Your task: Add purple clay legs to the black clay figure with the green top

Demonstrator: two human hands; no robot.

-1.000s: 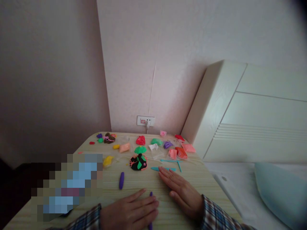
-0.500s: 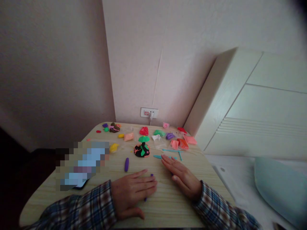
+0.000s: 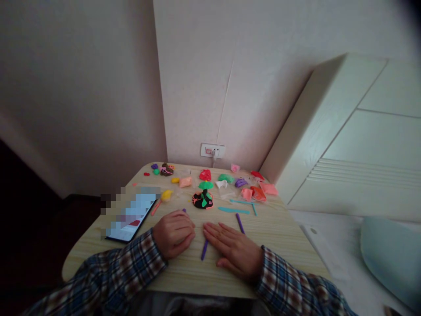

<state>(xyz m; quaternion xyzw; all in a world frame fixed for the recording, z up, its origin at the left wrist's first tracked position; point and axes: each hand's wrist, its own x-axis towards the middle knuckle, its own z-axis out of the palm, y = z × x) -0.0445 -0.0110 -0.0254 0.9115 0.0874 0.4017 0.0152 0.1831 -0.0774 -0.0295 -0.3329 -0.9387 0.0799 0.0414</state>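
Stretched flat, my right hand point(image 3: 232, 248) has its fingertips over the upper end of a thin purple clay roll point(image 3: 204, 250). Another purple clay roll point(image 3: 240, 222) sticks out beyond its knuckles, the lower end hidden. My left hand point(image 3: 174, 234) rests on the table with its fingers curled in; nothing shows between them. Just past it peeks the end of a purple clay piece point(image 3: 184, 210), mostly covered. Farther back stands a black clay base with a green-topped figure point(image 3: 204, 199). A turquoise modelling knife point(image 3: 233, 210) lies to the right of it.
Several bags and lumps of coloured clay, such as an orange-red one point(image 3: 258, 193) and a yellow one point(image 3: 166, 195), line the table's point(image 3: 184, 276) back. A phone point(image 3: 131, 224), partly blurred out, lies at left. A socket point(image 3: 212, 150) with a plug is on the wall.
My left hand has drawn back from the thin roll and its fingers have curled. My right hand has moved left onto that roll, uncovering another roll and the turquoise knife. The view has shifted.
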